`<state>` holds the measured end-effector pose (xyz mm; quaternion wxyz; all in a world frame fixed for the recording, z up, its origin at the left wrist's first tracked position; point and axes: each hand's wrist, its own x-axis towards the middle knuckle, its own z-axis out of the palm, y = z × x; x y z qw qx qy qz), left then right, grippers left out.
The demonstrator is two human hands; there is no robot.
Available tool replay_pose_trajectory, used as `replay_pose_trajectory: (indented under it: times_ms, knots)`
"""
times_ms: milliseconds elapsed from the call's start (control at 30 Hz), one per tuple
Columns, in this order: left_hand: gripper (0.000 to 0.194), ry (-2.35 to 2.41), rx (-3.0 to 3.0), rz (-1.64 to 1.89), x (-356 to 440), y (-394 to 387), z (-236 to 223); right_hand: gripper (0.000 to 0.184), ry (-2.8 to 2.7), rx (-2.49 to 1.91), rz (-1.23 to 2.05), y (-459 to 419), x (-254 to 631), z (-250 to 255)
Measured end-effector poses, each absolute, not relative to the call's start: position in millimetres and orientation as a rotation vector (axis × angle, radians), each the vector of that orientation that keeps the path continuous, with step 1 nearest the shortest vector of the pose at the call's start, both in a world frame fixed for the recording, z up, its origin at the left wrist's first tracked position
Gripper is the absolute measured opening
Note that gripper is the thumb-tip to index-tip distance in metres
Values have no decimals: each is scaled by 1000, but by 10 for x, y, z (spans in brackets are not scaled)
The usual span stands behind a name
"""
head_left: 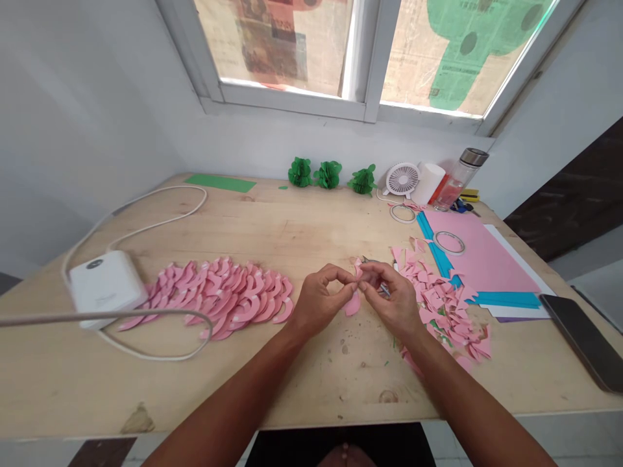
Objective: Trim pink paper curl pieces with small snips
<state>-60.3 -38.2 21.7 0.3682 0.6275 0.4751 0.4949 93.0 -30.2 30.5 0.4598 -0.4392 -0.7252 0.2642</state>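
Between my two hands, above the table's middle, is a small pink paper piece (353,303), with parts of it showing above and below the fingertips. My left hand (321,295) pinches it from the left, thumb and forefinger together. From the right, my right hand (389,298) pinches the same piece, its fingers curled. Under the right hand lies a metal tool, perhaps scissors (384,289), mostly hidden. Left of my hands spreads a pile of curved pink paper pieces (243,292) with small pale patches. Pink paper scraps (442,305) are heaped beside my right hand.
A white box with a cable (107,285) sits at left. Green paper ornaments (328,174) line the back, near a small fan (403,179) and a bottle (460,178). At right are pink sheets (501,259), blue strips (511,299), tape rolls (448,242) and a phone (584,340).
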Motion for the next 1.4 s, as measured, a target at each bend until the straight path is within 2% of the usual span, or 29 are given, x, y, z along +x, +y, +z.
replay_pose_trajectory:
  times_ms: [500,900,1400]
  knots:
    - [12,1142,1600,1237,-618,-345,228,28,-1675,-1042,924,-258,942,237]
    - [21,1074,1357,1172,-640,-356,258,26,-1615,-1054,950,-249,947,213]
    - [6,1271,1658,1235,-601,-376,252,27,-1607,-1074,938,-258,914,181]
